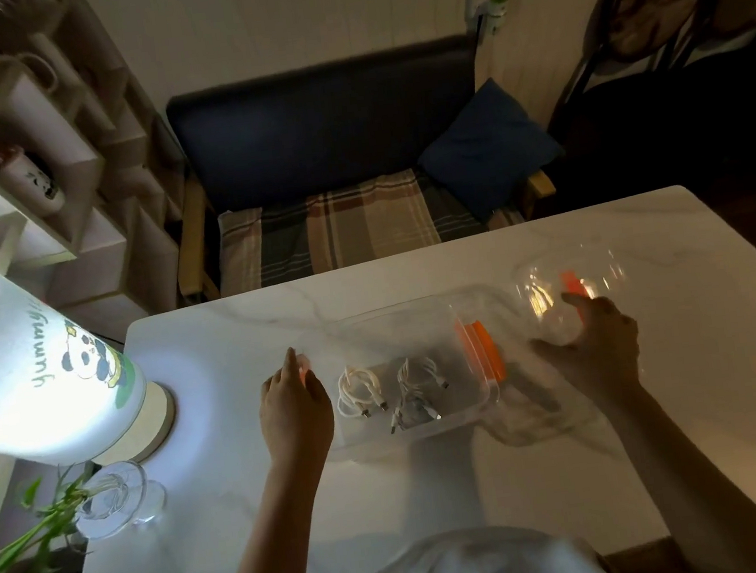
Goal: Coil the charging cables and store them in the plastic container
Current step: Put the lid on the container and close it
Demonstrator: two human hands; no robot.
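While the coiled charging cables [390, 391] already lie inside the clear plastic container [418, 328] — a cream bundle to the left, a whiter one or two to the right, plugs pointing toward the near wall — the work looks to have reached its closing step. An orange latch [480, 350] sits on the container's right end. Just beyond it the right hand [597, 346] grasps the transparent lid [570, 292], fingers curled over its near edge; the lid is blurred and carries an orange clip of its own. The left hand [293, 406] rests against the container's left end with fingers loosely spread, closed on nothing, seemingly steadying it.

By my reading, coiling and stowing are done, and what remains is seating the lid: it needs bringing squarely over the rim, orange ends matched, then pressing down while the left hand keeps the box from sliding.

Everything sits on a white marbled table [437, 491]. At its left edge glow a lit panda lamp [32, 372] and a glass vase [117, 499] with green shoots — both well clear. Beyond the table stand a dark bench [326, 136] with a plaid cushion, and shelves at the left.
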